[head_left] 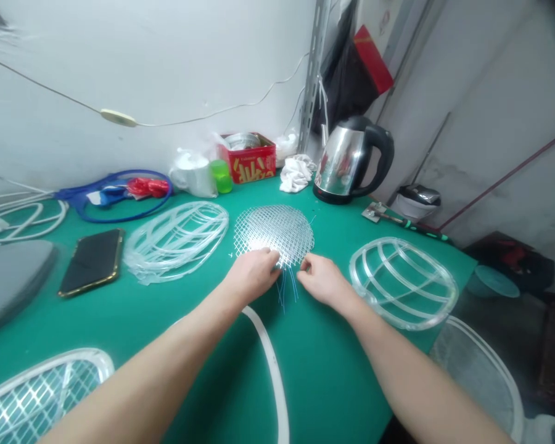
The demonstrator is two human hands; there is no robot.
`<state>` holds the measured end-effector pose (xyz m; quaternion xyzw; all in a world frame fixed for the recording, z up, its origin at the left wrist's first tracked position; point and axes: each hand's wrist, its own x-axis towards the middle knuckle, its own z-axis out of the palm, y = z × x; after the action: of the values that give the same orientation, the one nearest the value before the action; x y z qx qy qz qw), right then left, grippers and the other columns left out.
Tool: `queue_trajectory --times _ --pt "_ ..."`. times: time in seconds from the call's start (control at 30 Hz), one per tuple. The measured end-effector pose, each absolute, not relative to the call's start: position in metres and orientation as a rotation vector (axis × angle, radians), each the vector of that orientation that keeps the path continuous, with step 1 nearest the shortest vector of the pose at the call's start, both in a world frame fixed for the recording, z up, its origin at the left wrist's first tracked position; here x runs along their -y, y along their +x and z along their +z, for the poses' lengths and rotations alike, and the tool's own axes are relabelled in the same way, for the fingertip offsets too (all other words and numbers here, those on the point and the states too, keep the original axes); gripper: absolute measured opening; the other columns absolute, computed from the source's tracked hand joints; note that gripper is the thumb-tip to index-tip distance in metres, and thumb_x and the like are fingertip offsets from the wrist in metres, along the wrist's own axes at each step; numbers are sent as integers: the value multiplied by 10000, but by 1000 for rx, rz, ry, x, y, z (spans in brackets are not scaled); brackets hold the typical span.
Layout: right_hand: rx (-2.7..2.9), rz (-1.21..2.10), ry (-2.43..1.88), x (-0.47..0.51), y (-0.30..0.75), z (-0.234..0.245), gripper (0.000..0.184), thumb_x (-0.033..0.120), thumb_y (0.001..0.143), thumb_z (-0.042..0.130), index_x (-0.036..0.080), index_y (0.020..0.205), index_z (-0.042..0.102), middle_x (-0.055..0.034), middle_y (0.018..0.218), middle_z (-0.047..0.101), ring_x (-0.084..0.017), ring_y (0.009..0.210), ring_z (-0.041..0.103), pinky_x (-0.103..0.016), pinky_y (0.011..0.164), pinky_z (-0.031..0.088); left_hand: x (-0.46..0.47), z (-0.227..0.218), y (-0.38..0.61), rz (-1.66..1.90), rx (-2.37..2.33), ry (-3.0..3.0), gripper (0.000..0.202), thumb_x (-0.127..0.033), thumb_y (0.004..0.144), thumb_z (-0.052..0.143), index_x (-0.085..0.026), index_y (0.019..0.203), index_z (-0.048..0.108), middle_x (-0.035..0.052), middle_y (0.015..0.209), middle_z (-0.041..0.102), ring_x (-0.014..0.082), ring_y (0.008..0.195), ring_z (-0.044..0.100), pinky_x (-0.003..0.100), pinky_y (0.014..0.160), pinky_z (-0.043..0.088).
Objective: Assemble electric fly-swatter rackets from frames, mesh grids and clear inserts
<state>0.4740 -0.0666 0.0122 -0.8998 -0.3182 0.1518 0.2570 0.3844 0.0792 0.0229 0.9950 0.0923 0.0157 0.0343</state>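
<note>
A round silvery wire mesh (pixel 274 231) lies flat on the green table top (pixel 333 357). My left hand (pixel 254 273) rests at the mesh's near edge with its fingers curled and pinched on that rim. My right hand (pixel 321 279) is just right of it, fingers closed in a pinch by the same edge. Thin blue wires (pixel 287 291) trail from the mesh between the two hands. What the right fingers pinch is too small to name.
A clear plastic grille (pixel 403 282) lies right of the hands, a stack of grilles (pixel 178 239) left. A black phone (pixel 91 261), a blue racket frame (pixel 120 196), a red box (pixel 250 159), a white cloth (pixel 296 172) and a steel kettle (pixel 351 161) stand behind. A white frame (pixel 271 357) lies near.
</note>
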Motion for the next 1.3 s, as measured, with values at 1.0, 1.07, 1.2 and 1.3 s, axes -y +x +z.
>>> queue_trajectory --times 1.0,1.07,1.2,1.3 --pt "214 650 -1147 53 463 56 416 48 630 647 184 964 439 35 629 587 -98 526 585 -211 511 507 -98 68 300 467 -809 1252 506 -516 795 494 -170 1163 456 137 1002 605 184 821 637 325 688 539" --pt "248 715 -1175 64 445 61 438 68 627 664 182 986 440 30 626 590 -109 534 590 -214 503 498 -105 78 291 536 -779 1227 455 -420 777 564 -159 1141 485 96 909 612 147 733 622 285 644 530" --pt "305 854 -1260 84 395 60 404 235 677 683 186 1001 448 33 666 591 -118 506 581 -242 460 485 -111 91 237 526 -881 1353 520 -233 620 729 -139 1093 533 8 679 583 87 516 526 219 491 451" --pt "403 893 -1421 97 361 52 325 312 696 675 164 908 478 47 588 560 -98 463 536 -232 442 464 -100 84 188 343 -1044 1476 581 -317 613 729 -165 1127 502 12 692 600 117 524 542 257 495 456"
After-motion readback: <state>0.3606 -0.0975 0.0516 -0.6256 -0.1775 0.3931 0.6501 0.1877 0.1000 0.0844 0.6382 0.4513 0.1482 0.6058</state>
